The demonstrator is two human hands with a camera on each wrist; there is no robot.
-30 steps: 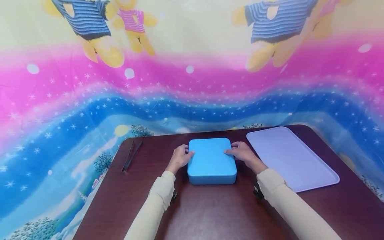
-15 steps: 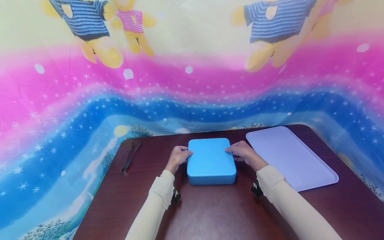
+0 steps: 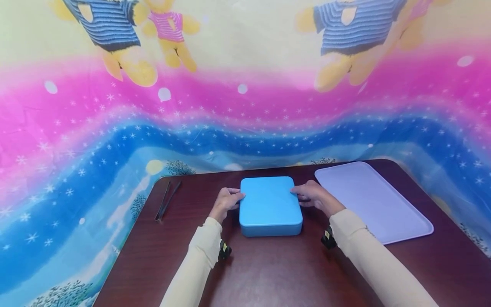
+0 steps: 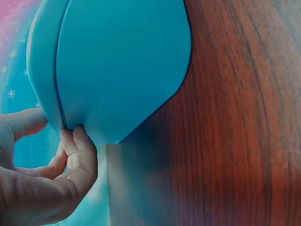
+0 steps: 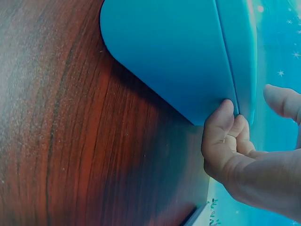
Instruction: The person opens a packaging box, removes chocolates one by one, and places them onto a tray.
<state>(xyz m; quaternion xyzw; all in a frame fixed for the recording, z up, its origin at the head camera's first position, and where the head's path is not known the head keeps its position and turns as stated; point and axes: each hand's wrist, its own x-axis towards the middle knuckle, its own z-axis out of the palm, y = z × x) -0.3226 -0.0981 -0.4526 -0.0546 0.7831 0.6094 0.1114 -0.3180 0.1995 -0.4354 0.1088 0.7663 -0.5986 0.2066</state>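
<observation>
Right thumb outward, wrist-view: off box

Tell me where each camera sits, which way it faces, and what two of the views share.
Head: worn on the head, facing forward and down at the blue box; left hand, right hand and sleeves show.
Left wrist: on that wrist, facing the box's side; only the left hand shows.
Right wrist: likewise; right hand only.
Both wrist views share the box and table.

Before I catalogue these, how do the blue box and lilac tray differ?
The blue box is thick and squarish; the lilac tray is thin and oblong. The left hand and right hand touch the box; neither holds the tray. Box and tray both have rounded corners.
</observation>
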